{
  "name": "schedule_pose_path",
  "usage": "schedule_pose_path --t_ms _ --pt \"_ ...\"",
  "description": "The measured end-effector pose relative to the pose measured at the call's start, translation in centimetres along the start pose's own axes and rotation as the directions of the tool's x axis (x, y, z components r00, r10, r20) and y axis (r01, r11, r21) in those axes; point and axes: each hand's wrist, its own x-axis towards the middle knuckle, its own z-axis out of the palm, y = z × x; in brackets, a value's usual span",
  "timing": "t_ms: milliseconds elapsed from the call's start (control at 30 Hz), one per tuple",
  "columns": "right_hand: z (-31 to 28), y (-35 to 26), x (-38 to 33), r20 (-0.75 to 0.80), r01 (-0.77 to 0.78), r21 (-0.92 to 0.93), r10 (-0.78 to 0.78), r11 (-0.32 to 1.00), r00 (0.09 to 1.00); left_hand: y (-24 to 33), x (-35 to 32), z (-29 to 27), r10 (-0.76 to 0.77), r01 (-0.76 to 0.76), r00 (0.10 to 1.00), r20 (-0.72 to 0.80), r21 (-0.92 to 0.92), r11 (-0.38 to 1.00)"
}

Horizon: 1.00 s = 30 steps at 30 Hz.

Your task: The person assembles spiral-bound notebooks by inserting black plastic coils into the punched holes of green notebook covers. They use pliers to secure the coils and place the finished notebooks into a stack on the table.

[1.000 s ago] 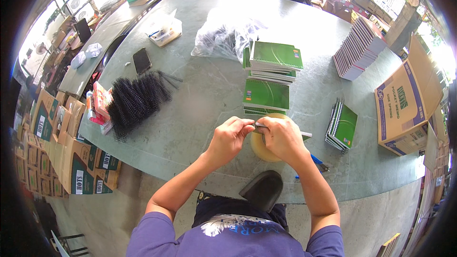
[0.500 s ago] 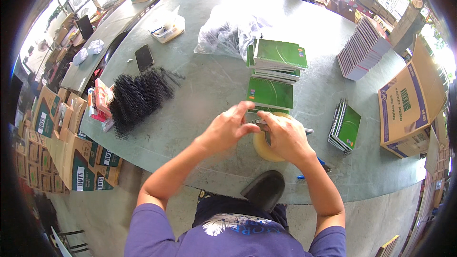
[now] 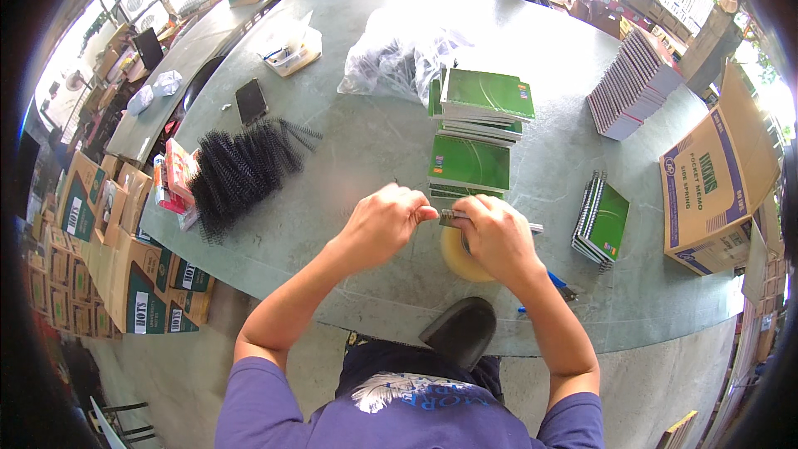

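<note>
Since half a second ago the left hand is drawing back leftward, off the right hand, so that only its fingertips are meeting at a small grey strip, seemingly a tape end, though too small to be sure. The fingers of both hands are pinching together on that strip, which is running left to right between them, just above the tan tape roll lying on the grey surface under the right hand. Further right, spiral notebooks are sitting near a cardboard box.
</note>
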Motion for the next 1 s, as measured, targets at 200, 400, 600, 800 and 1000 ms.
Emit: schedule_pose_path --t_ms 200,400,600,800,1000 --pt "-1.2 0.7 -0.9 0.012 0.033 -0.161 -0.031 0.986 0.999 4.6 -4.3 5.6 0.218 -0.223 0.975 0.052 0.328 0.918" --pt "-2.5 3.5 -2.7 -0.067 -0.11 0.203 0.126 0.973 0.99 5.6 -7.6 7.9 0.023 0.024 0.985 0.17 -0.271 0.962" --pt "-0.7 2.5 -2.5 -0.265 0.021 -0.169 -0.066 0.985 0.962 4.1 -4.0 0.8 0.06 -0.056 0.998 0.025 -0.123 0.991" --pt "0.5 1.1 -2.3 -0.221 0.017 -0.14 -0.048 0.99 0.974 2.6 -1.5 3.1 0.368 -0.276 0.888 -0.275 0.322 0.906" --pt "0.2 1.1 -2.3 -0.23 0.026 -0.169 -0.065 0.985 0.971 0.0 0.4 1.8 0.084 -0.092 0.994 -0.076 -0.119 0.989"
